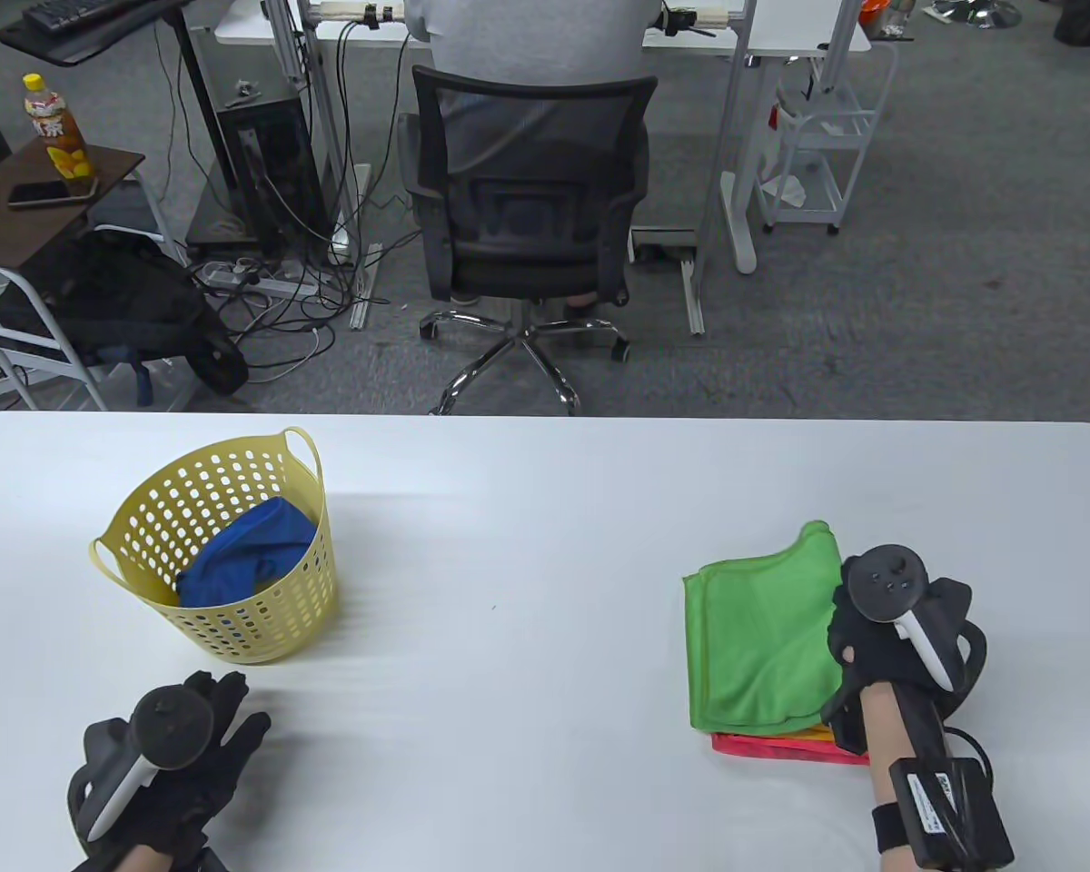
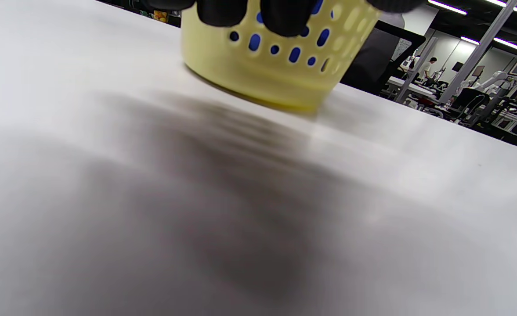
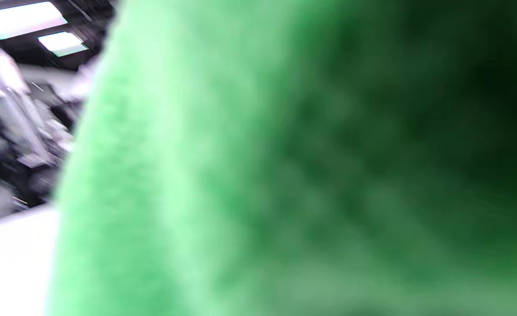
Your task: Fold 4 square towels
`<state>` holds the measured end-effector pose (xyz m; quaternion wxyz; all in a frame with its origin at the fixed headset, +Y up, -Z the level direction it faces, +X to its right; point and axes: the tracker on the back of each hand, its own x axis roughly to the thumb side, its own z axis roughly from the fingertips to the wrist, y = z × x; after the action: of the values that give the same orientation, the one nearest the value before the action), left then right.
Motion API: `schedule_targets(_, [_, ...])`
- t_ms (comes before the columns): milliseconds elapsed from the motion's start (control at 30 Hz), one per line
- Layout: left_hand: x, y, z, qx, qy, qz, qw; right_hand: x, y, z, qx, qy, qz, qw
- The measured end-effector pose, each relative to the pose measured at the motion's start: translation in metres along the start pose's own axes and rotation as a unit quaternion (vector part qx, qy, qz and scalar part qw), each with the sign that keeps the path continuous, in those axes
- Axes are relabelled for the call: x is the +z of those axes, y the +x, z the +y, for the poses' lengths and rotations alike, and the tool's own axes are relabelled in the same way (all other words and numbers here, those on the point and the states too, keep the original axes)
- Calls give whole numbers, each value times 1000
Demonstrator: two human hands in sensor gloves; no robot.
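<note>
My right hand (image 1: 876, 636) rests on the right edge of the green towel (image 1: 754, 627), which lies folded on top of a stack near the table's (image 1: 545, 509) front-right corner. An orange layer (image 1: 817, 731) and a red towel (image 1: 781, 749) show at the stack's near edge. Fingers are hidden under the tracker and the right wrist view is all blurred green, so I cannot tell whether I pinch the cloth or just press it.

My left hand (image 1: 195, 736) lies near the front-left corner with fingers straight, holding nothing, just short of the yellow basket (image 1: 227, 545).

Judgement: three towels stacked, one left, the blue towel (image 1: 250, 554) crumpled in the basket. To finish this step well, flatten the lifted far-right corner of the green towel and square its edges with the layers below.

The centre of the table is bare, so nothing stands between basket and folding space. Beyond the far edge, an office chair (image 1: 527, 209) with a seated person, well apart.
</note>
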<state>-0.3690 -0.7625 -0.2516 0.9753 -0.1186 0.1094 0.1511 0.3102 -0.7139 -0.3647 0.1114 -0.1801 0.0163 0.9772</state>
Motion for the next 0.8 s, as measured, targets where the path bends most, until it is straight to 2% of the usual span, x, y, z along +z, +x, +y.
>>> schedule_targets(133, [-4, -1, -4, -12, -6, 14, 1000, -15, -23, 34, 44, 5, 58, 997])
schedule_targets(267, [-6, -2, -7, -21, -13, 23, 999, -20, -28, 55, 87, 13, 85, 993])
schedule_targets(333, [-6, -1, -8, -23, -14, 24, 999, -19, -28, 61, 116, 37, 113, 986])
schedule_targets(400, [-6, -1, -8, -25, -13, 23, 999, -16, -26, 57, 119, 20, 127, 985])
schedule_targets(500, [-4, -1, -5, -21, -6, 18, 1000, -6, -18, 30, 82, -11, 137, 987])
schedule_targets(533, [-3, -1, -3, -18, -1, 16, 1000, 1, -9, 15, 39, -18, 126, 991])
schedule_targets(600, [0, -1, 1, -9, 8, 12, 1000, 16, 14, -14, -48, -22, 91, 994])
schedule_targets(667, [2, -1, 6, 1, 17, 6, 1000, 39, 46, -44, -134, -35, 29, 990])
schedule_targets(733, [5, -2, 11, 7, 31, 5, 999, 67, 84, -66, -229, -66, -58, 969])
schedule_targets(800, [8, -3, 17, 7, 51, 10, 999, 97, 122, -72, -309, -71, -152, 936])
